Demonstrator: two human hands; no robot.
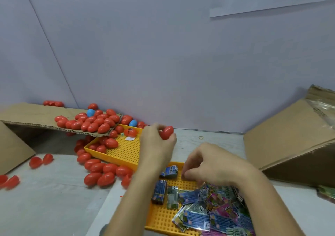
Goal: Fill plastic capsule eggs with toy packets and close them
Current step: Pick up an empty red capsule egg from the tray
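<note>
Nearest, toy packets (208, 212) lie heaped in the near yellow tray (159, 217), some flat foil ones toward the right and a few folded blue and grey bundles (160, 191) set apart on the bare perforated floor. Over that tray the right hand (208, 165) hangs with its fingers curled downward just beside a folded blue packet (170, 171); whether the fingertips already pinch anything cannot be told, since the hand hides them. A little farther, the left hand (157, 145) grips a red capsule egg (166, 132), which looks closed, above the edge of the far yellow tray (125, 150). That tray holds a few more red eggs, and many others (101, 174) spill over the grey table (54, 199) to its left, some as loose halves (40, 160). Beyond them a cardboard flap (36, 116) carries a pile of red eggs (92, 122) with two blue ones among them, and a tilted cardboard box (290, 141) stands at the right against the pale wall. By my reading, the step in hand is fetching one packet for the held egg. Next the egg needs opening, the folded packet must go in, and the halves pressed together until they snap, with no foil caught in the seam
</note>
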